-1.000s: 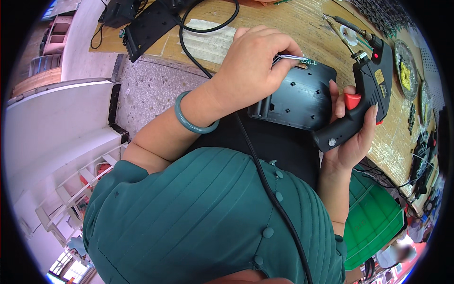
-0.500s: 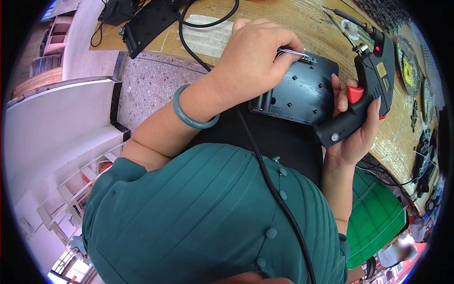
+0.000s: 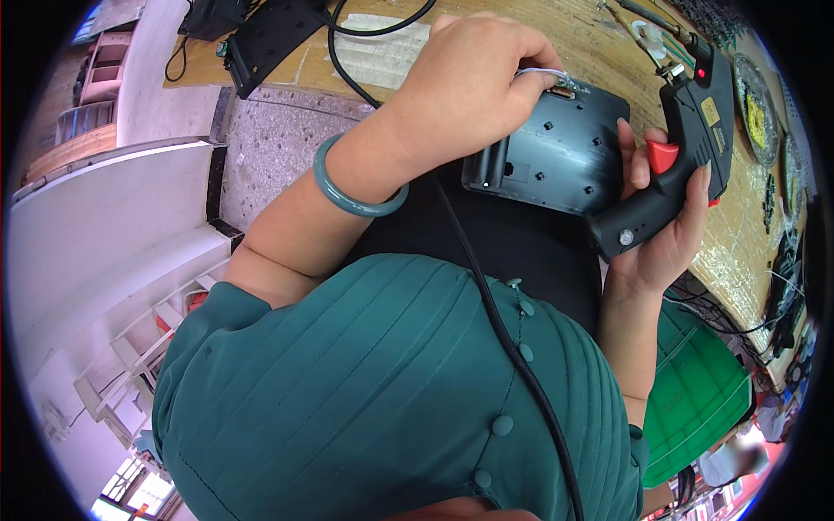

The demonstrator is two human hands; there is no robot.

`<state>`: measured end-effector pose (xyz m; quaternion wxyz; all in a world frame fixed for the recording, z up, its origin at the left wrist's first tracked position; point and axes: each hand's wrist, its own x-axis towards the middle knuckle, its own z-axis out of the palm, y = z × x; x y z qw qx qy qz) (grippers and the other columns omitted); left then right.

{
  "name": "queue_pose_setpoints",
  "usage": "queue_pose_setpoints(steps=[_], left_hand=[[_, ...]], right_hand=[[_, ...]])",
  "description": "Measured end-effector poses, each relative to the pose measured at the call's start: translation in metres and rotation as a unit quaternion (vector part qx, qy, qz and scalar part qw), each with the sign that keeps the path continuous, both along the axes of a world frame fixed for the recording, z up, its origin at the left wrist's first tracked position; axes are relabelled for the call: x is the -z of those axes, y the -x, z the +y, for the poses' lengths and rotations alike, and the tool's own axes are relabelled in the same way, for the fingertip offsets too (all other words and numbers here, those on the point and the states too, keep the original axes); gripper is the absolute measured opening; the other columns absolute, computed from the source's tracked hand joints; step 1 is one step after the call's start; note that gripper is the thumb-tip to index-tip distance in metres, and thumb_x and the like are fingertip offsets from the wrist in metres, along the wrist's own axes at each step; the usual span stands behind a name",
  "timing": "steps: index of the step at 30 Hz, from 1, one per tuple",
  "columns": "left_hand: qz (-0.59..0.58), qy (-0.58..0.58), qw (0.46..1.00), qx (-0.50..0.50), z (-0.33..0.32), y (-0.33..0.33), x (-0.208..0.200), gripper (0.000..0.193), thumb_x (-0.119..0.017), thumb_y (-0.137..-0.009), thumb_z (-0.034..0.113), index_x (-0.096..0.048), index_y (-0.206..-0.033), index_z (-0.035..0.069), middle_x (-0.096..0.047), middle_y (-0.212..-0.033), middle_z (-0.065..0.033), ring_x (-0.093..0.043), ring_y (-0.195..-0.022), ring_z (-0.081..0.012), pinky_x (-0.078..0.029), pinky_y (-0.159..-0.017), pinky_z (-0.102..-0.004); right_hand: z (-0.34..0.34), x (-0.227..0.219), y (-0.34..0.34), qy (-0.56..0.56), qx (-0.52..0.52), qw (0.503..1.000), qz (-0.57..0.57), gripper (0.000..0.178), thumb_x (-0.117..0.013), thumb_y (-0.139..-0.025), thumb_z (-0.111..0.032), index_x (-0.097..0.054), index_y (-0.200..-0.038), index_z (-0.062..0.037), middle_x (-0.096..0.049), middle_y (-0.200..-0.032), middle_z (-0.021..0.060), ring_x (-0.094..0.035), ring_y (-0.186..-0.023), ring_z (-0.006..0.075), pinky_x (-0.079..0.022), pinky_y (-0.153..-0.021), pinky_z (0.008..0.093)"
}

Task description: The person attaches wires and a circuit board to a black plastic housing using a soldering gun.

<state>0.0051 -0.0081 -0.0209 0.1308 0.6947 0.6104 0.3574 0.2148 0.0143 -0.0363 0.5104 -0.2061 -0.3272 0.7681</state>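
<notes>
A curved black plastic housing point(image 3: 565, 148), with small posts on its inner face, lies at the table's near edge, over my lap. At its far edge sits a small circuit board point(image 3: 569, 89). My left hand point(image 3: 478, 82) is closed above the far left part of the housing, thumb and fingertips pinching thin white wires point(image 3: 540, 72) beside the board. My right hand point(image 3: 667, 234) wraps round the grip of a black soldering gun point(image 3: 695, 139) with a red trigger. Its tip end points toward the far side, and a red light glows on its body.
A black cable point(image 3: 495, 321) runs down across my front. Another black flat part point(image 3: 274, 48) and a pale sheet point(image 3: 382, 56) lie on the wooden table point(image 3: 738, 278). Round dishes point(image 3: 754, 108) stand at the right. Below the table's right edge is a green crate point(image 3: 695, 391).
The housing, the soldering gun and my right hand have shifted slightly right and away from me. My left hand has also moved a little farther off, still pinching the wires.
</notes>
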Motion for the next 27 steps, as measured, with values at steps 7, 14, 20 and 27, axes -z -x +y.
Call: queue_pose_setpoints(steps=[7,14,20,27], left_hand=[[-0.053,0.060,0.996,0.033,0.003,0.000,-0.027,0.014,-0.059,-0.079,0.010,-0.063,-0.082,-0.003,-0.063,-0.077,-0.0194,-0.061,-0.077,-0.0339,-0.046,-0.070,-0.0411],[-0.098,0.057,0.993,0.036,0.000,-0.001,-0.029,0.016,-0.058,-0.082,0.010,-0.062,-0.085,-0.005,-0.063,-0.076,-0.0190,-0.061,-0.074,-0.0311,-0.047,-0.068,-0.0375],[-0.167,0.178,0.969,0.049,0.005,0.005,-0.033,0.018,-0.057,-0.085,0.011,-0.063,-0.089,-0.006,-0.064,-0.077,-0.0137,-0.060,-0.071,-0.0174,-0.046,-0.065,-0.0299],[-0.174,0.159,0.971,0.045,0.005,0.005,-0.029,0.019,-0.057,-0.086,0.012,-0.064,-0.092,-0.004,-0.065,-0.078,-0.0109,-0.059,-0.070,-0.0159,-0.046,-0.065,-0.0289]], right_hand=[[0.001,-0.001,0.001,0.020,0.006,1.000,0.008,0.050,-0.033,-0.098,-0.033,-0.047,-0.116,0.0117,-0.058,-0.095,0.0158,-0.053,-0.080,0.0194,-0.024,-0.112,0.0463],[0.003,0.006,-0.006,-0.006,-0.025,0.999,0.033,0.052,-0.032,-0.099,-0.033,-0.047,-0.116,0.0139,-0.053,-0.078,0.0129,-0.052,-0.092,0.0237,-0.023,-0.112,0.0431],[0.004,0.004,-0.002,0.008,-0.007,1.000,0.016,0.052,-0.032,-0.099,-0.034,-0.050,-0.113,0.0131,-0.055,-0.075,0.0132,-0.055,-0.090,0.0241,-0.026,-0.110,0.0414],[0.004,0.005,-0.001,0.015,-0.001,1.000,0.016,0.050,-0.033,-0.099,-0.033,-0.053,-0.110,0.0111,-0.057,-0.073,0.0129,-0.057,-0.089,0.0240,-0.031,-0.107,0.0394]])
